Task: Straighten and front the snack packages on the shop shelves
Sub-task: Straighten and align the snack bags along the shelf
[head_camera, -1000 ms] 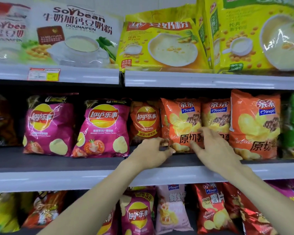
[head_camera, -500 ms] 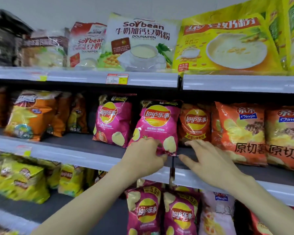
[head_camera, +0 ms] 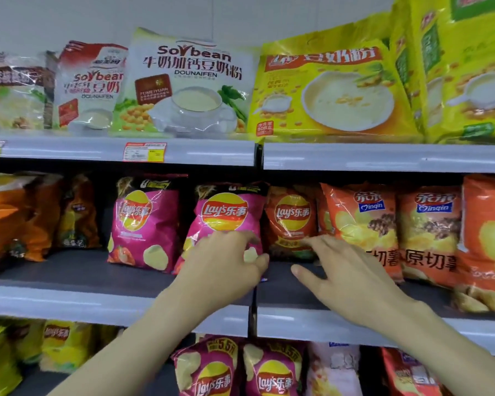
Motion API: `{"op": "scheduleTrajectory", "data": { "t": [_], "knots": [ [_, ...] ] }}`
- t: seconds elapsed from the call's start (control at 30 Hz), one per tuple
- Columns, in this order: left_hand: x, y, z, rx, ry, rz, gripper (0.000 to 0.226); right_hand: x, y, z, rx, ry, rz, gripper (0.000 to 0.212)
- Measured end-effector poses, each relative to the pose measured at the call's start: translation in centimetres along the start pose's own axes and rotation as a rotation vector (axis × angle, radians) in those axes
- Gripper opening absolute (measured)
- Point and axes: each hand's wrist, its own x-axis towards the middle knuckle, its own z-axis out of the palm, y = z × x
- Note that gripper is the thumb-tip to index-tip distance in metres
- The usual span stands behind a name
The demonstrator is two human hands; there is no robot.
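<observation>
While both forearms rise from the bottom of the frame toward the middle shelf (head_camera: 69, 304), the left hand (head_camera: 223, 267) sits at centre with its back to the camera, fingers curled together over the lower front of a pink Lay's tomato chip bag (head_camera: 229, 212). Its fingertips press on the bag's face and the thumb points right, near the bag's lower right corner; whether the fingers pinch the film or only rest on it cannot be told. That bag stands near the front of the shelf, leaning slightly, at the joint between two shelf sections.

Right of centre, the right hand (head_camera: 352, 278) is spread, fingers apart and holding nothing. Its forefinger (head_camera: 312, 242) reaches the lower front of an orange Lay's bag (head_camera: 292, 218) that stands further back, just right of the pink one; the thumb hangs above the dark shelf board.

A second pink Lay's bag (head_camera: 143, 221) stands to the left, apart from the first. Orange Qinqin chip bags (head_camera: 363, 224) crowd the right side, the nearest partly behind the right hand. Darker orange bags (head_camera: 9, 218) fill the left edge. On the top shelf lie white Soybean milk powder bags (head_camera: 189, 87) and yellow ones (head_camera: 335, 90); a price label (head_camera: 145, 152) is on its rail. More Lay's bags (head_camera: 212, 372) show on the shelf below.
</observation>
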Motion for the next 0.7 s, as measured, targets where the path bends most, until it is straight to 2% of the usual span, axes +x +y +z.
{"op": "scheduleTrajectory", "data": {
  "t": [0.17,0.33,0.47,0.6,0.7],
  "knots": [
    [1.7,6.0,2.6,-0.033,-0.029,0.117,0.056,-3.1,4.8,-2.3,-0.048,0.074,0.092,0.057],
    [3.6,13.6,4.5,-0.008,-0.019,0.212,0.047,-7.1,10.9,-5.3,-0.066,0.156,0.226,0.054],
    [4.4,21.2,6.7,-0.086,-0.031,0.297,0.044,-10.9,16.9,-8.0,-0.092,0.228,0.293,0.051],
    [4.7,30.0,9.0,-0.145,-0.053,0.378,0.05,-15.3,23.2,-10.8,-0.137,0.275,0.361,0.045],
    [4.5,36.4,10.3,-0.115,0.023,0.434,0.044,-19.0,28.2,-12.6,-0.168,0.285,0.417,0.049]
  ]
}}
